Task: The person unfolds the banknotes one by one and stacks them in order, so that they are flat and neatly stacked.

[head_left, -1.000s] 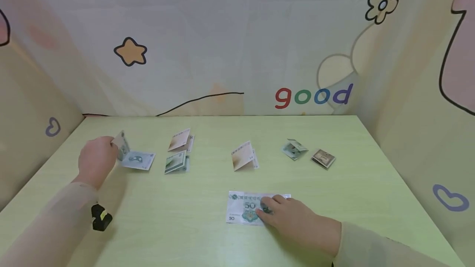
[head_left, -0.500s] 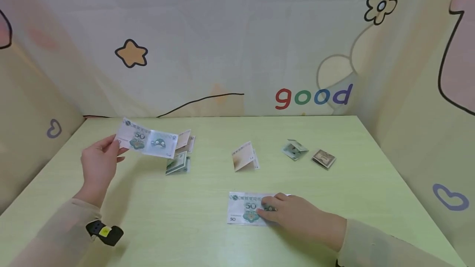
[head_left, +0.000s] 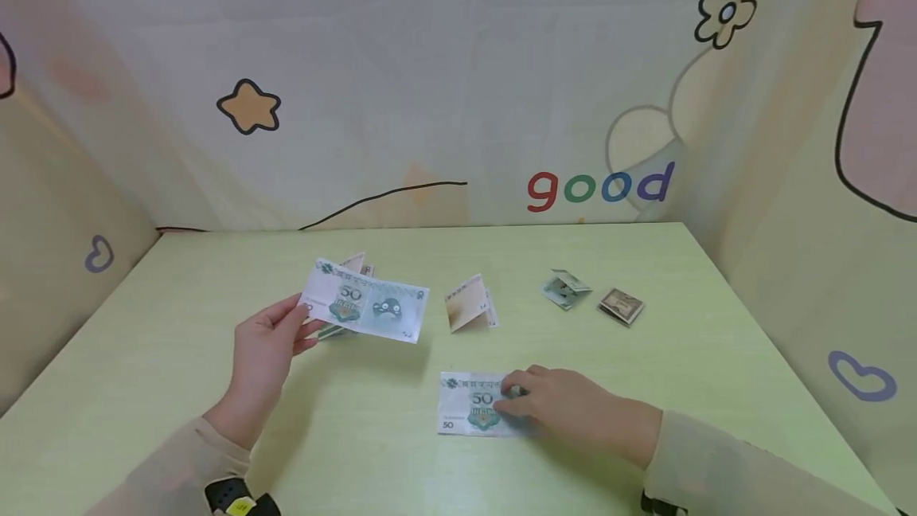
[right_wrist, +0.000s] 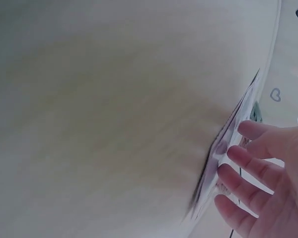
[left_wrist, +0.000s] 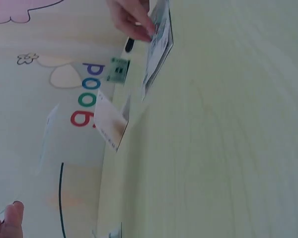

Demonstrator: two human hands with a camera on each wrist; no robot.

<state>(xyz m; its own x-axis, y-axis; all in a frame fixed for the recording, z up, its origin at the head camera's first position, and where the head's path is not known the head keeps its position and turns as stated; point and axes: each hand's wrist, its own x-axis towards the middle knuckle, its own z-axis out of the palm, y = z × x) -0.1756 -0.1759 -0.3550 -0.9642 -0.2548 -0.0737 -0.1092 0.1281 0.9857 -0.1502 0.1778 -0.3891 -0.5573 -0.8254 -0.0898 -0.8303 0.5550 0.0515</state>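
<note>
My left hand (head_left: 263, 357) pinches a flat printed 50 banknote (head_left: 390, 309) by its left end and holds it up over the left-centre of the table. At the front centre, a second 50 banknote (head_left: 462, 404) lies flat, its right part covered by my right hand (head_left: 576, 412). In the right wrist view, the loosely bent fingers (right_wrist: 243, 186) rest along the edge of what looks like a thin layered stack of notes (right_wrist: 221, 146). Only the fingertips (left_wrist: 14, 215) of the left hand show in its own wrist view.
Behind the lifted note, a folded pinkish note (head_left: 354, 262) is partly hidden, with a green one below it. Further right stand a folded pinkish note (head_left: 466, 305), a folded green note (head_left: 564, 290) and a folded brown note (head_left: 622, 306). A cloth-covered wall (head_left: 401, 102) closes the back.
My left hand has lifted the 50 banknote from the far left, where it was half folded up, and carried it rightward, now unfolded. The right hand has stayed nearly in place on its note.
</note>
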